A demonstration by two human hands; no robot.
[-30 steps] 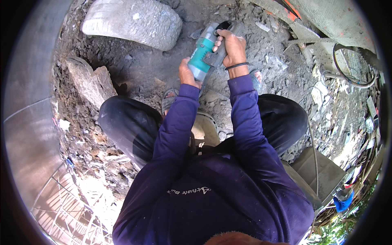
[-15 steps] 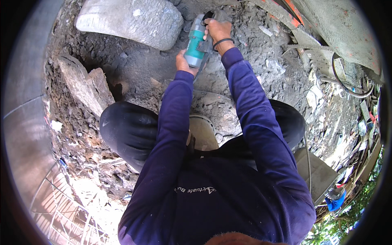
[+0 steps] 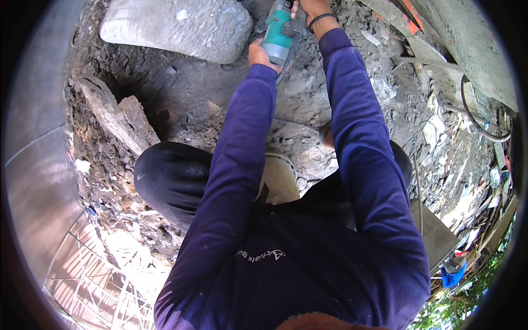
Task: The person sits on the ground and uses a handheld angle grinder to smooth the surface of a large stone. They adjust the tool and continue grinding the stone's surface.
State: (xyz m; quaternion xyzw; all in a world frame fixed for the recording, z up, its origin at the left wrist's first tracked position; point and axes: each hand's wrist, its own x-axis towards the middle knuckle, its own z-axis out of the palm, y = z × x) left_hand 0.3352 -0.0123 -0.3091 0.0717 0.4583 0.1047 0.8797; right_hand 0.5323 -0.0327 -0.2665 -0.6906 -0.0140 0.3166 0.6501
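A teal-and-grey corded power tool [image 3: 279,34] is held out in front of me at the top of the head view. Its far end is cut off by the picture's upper edge, so its exact kind does not show. My left hand [image 3: 259,54] grips the rounded grey near end from the left side. Farther up, my right hand [image 3: 314,6] is closed at the tool's upper part, partly out of the picture; a black band circles that wrist. Beneath the tool lies grey, crumbly ground [image 3: 220,82].
A big concrete chunk [image 3: 176,27] lies left of the tool. A jagged slab [image 3: 118,113] stands by a hollow at the left. To the right are a curved hose [image 3: 470,113], a concrete wall [image 3: 462,33] and scattered debris. A cable [image 3: 297,126] crosses the ground near my boot [image 3: 279,179].
Both hands have carried the power tool farther away and slightly right, so its far end has left the picture. My arms are stretched out more. The grip looks the same.
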